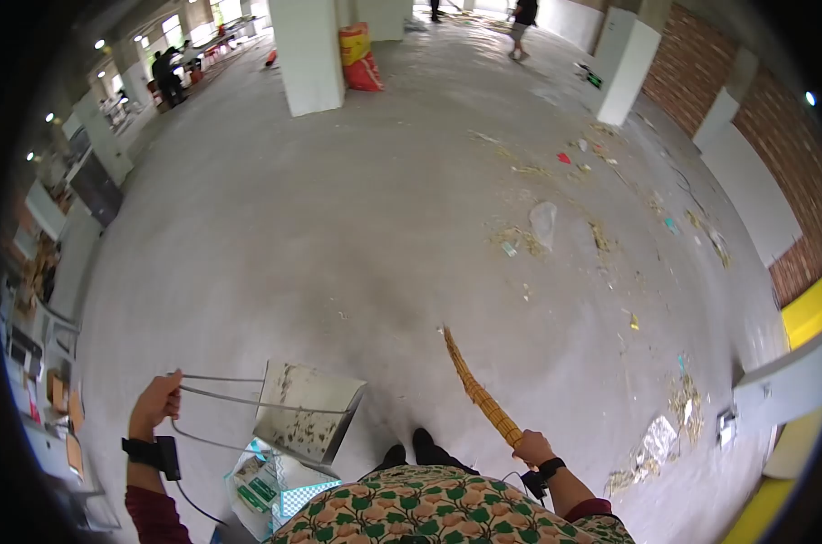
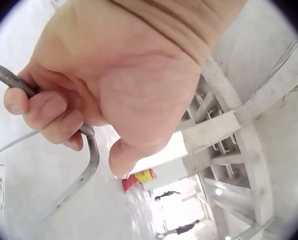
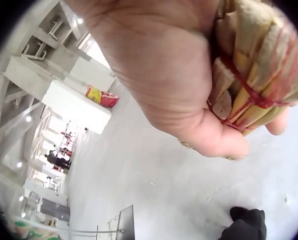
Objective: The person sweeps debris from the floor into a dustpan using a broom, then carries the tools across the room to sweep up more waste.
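Observation:
My left hand grips the bent grey metal handle of a dustpan, which hangs above the floor at the lower left. In the left wrist view the fingers curl round that metal rod. My right hand grips the bound end of a straw broom, whose stick slants up and to the left over the concrete. In the right wrist view the hand wraps the yellow bundle tied with red thread.
Litter and straw scraps lie scattered over the concrete floor to the right, with crumpled foil near a brick wall. A white pillar and a red-yellow sack stand far ahead. People walk in the distance. My shoes show below.

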